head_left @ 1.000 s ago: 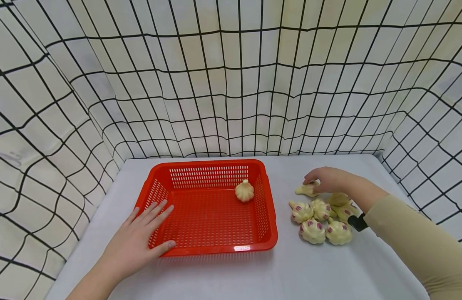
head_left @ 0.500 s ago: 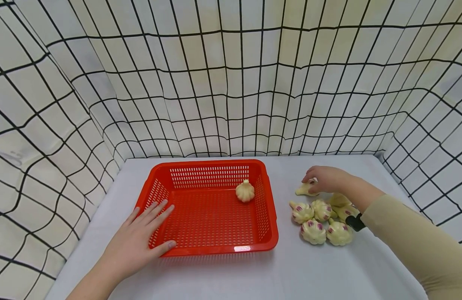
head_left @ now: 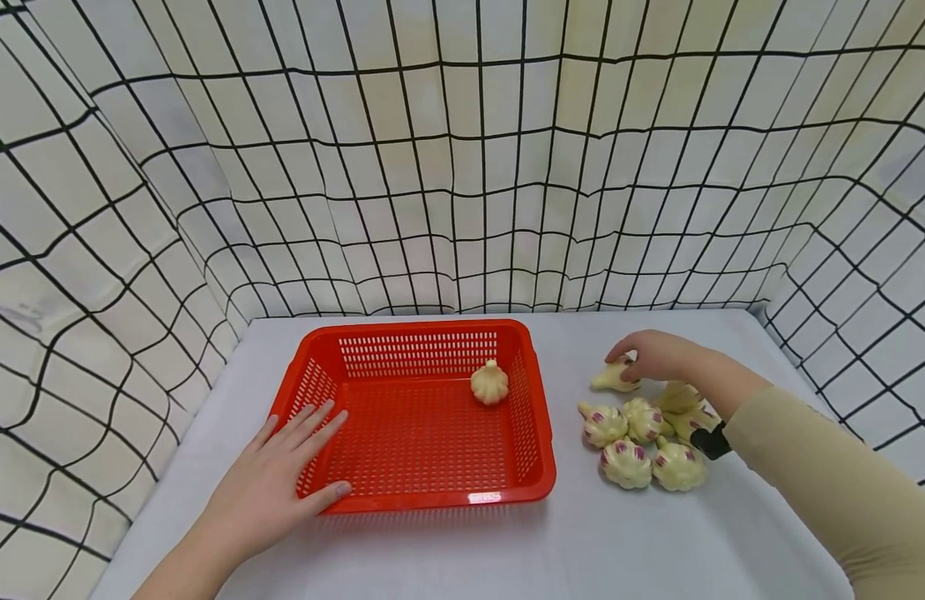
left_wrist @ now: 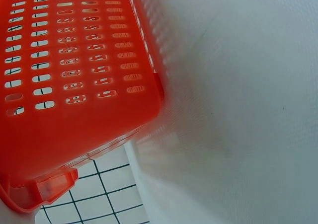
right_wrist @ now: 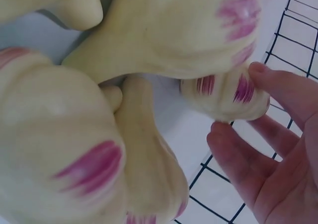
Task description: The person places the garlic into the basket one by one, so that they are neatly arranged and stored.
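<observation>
My left hand (head_left: 271, 483) lies with fingers spread over the near-left corner of a red plastic basket (head_left: 432, 504). One pale garlic bulb (head_left: 490, 383) sits inside, close to the basket's right wall. To the right, on the white table, my right hand (head_left: 657, 354) pinches a garlic bulb (head_left: 611, 377) at the far side of a cluster. In the right wrist view, the thumb and fingers meet that purple-streaked bulb (right_wrist: 226, 96) at its sides. The left wrist view shows the slotted basket wall (left_wrist: 74, 60), with most of that hand out of sight.
Several more garlic bulbs (head_left: 626, 463) lie close together just nearer than the right hand, partly under its wrist. White walls with a black grid net (head_left: 462, 192) enclose the table (head_left: 432, 567) at the back and both sides.
My right hand has shifted very slightly on the garlic bulb, which stays in about the same spot. The left hand and basket have not moved.
</observation>
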The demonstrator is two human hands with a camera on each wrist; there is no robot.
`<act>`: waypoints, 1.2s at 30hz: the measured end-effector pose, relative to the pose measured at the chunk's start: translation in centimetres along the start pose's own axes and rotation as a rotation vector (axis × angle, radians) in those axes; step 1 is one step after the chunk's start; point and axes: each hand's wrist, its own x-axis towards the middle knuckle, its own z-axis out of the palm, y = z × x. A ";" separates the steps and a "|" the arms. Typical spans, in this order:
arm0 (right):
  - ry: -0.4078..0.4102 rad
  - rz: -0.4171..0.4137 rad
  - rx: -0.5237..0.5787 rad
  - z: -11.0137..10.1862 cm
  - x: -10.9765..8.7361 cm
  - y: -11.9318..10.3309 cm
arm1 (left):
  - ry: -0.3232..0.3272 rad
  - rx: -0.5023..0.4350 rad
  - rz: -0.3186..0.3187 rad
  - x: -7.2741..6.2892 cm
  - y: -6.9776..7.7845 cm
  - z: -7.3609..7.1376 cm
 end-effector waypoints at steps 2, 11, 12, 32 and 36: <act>-0.004 0.016 0.064 -0.1 -0.1 0.1 | 0.000 0.000 0.000 0.0 0.0 0.0; -0.013 0.010 0.224 0.1 -0.2 1.1 | -0.003 0.012 0.001 0.0 0.0 -0.1; -0.016 0.008 0.235 0.1 -0.2 1.2 | -0.004 0.013 0.002 0.0 0.0 -0.1; -0.019 -0.002 0.073 -0.1 -0.6 2.7 | 0.007 0.007 0.004 0.0 0.0 0.0; -0.021 -0.007 0.053 0.0 -0.7 2.9 | 0.010 0.004 0.008 0.0 0.0 0.1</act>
